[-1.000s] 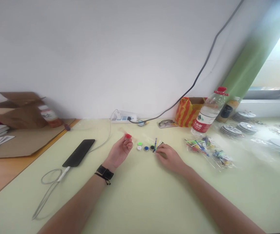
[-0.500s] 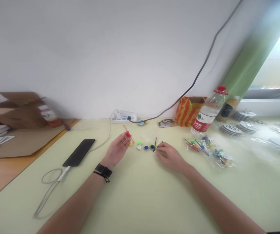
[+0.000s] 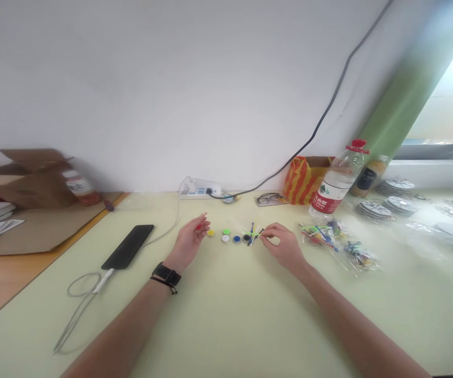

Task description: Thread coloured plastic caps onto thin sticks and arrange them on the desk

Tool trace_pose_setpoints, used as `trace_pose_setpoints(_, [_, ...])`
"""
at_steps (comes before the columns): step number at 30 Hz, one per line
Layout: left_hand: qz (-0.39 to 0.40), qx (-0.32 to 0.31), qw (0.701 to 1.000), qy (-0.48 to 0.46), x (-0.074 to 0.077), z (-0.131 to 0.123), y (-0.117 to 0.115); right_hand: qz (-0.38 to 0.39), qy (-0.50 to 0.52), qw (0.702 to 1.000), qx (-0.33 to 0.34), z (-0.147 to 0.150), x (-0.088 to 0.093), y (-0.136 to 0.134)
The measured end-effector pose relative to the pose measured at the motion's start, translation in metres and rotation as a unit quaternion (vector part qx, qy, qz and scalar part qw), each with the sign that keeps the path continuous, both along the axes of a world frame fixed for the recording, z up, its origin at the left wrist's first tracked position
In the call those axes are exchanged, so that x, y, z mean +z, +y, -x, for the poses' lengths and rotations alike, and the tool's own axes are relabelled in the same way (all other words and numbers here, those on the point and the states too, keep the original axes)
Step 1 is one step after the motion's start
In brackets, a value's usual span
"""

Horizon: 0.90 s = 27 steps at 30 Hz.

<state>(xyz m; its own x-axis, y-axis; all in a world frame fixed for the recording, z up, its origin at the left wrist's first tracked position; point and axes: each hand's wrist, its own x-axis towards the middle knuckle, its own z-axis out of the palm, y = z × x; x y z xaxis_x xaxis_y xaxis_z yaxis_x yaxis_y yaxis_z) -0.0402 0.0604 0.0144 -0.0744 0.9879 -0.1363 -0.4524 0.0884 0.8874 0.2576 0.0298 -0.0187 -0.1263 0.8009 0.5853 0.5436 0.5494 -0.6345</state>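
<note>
My left hand point(image 3: 188, 242), wearing a black wristband, has its fingers curled around small red plastic pieces point(image 3: 199, 227); a thin red tip pokes out above the fingers. Beside it on the table sit small round discs: a yellow disc point(image 3: 210, 233), a green disc point(image 3: 227, 231), a white disc point(image 3: 225, 239), a blue disc point(image 3: 236, 239) and a black disc point(image 3: 246, 238). My right hand point(image 3: 285, 245) pinches thumb and forefinger together at the right edge of a small pile of thin coloured plastic sticks point(image 3: 252, 231). What lies between those fingertips is too small to make out.
Clear bags of coloured plastic parts point(image 3: 323, 236) lie to the right, before a large water bottle point(image 3: 334, 184) and a striped bag point(image 3: 305, 181). A black phone point(image 3: 127, 247) with a white cable lies left. A power strip point(image 3: 200, 189) stands against the wall.
My right hand has shifted slightly right, its fingertips now at the pile's right edge. The red pieces in my left hand have tilted and sunk lower into the fingers, uncovering the yellow disc.
</note>
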Motion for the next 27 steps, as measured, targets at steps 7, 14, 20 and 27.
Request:
trace_pose_setpoints(7, [-0.129,-0.003,0.904,0.407,-0.013,-0.003,-0.003,-0.030,0.039,0.999,-0.005,0.002,0.010,-0.004])
trace_pose_setpoints(14, [-0.112,0.090,0.791,0.594,-0.018,0.013,0.000,-0.053,0.041,0.998,-0.016,0.001,0.014,-0.006])
trace_pose_setpoints(20, [-0.172,0.127,0.808,0.550,-0.025,0.014,0.002,-0.062,0.034,0.997,-0.018,0.002,0.012,-0.006])
trace_pose_setpoints(27, [-0.284,0.004,0.794,0.538,-0.026,-0.016,-0.018,-0.075,0.051,0.995,-0.035,0.008,0.008,-0.007])
